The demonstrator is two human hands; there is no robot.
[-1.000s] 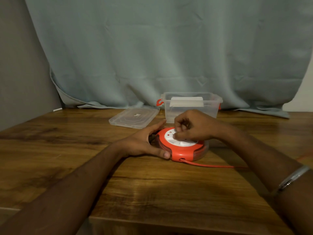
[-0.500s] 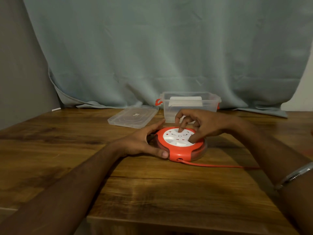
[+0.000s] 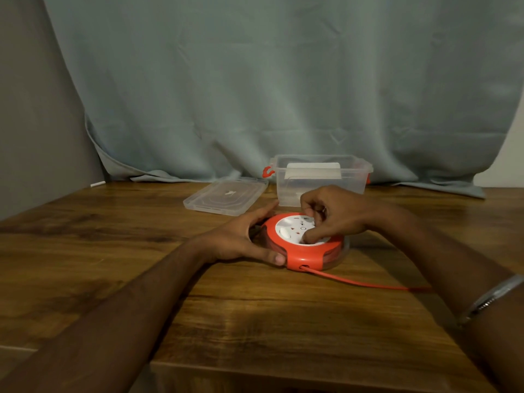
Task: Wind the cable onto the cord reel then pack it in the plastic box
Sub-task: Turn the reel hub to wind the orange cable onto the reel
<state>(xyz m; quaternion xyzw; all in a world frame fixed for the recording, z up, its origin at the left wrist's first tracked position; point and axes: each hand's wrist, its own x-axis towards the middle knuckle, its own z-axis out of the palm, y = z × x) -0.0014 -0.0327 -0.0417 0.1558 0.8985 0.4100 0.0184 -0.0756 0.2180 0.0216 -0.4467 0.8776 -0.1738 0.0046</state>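
Cord reel (image 3: 304, 242) gripped by left hand (image 3: 241, 241), right hand (image 3: 333, 214) fingers curled on top; plastic box (image 3: 321, 177) just behind

text: none I can read | cord reel (image 3: 304, 245) white face, centre of frame: small red and dark marks, too small for me to make out | lid (image 3: 226, 196) upper centre-left: pale embossed mark, illegible | plastic box (image 3: 321, 177): blank white panel, no lettering
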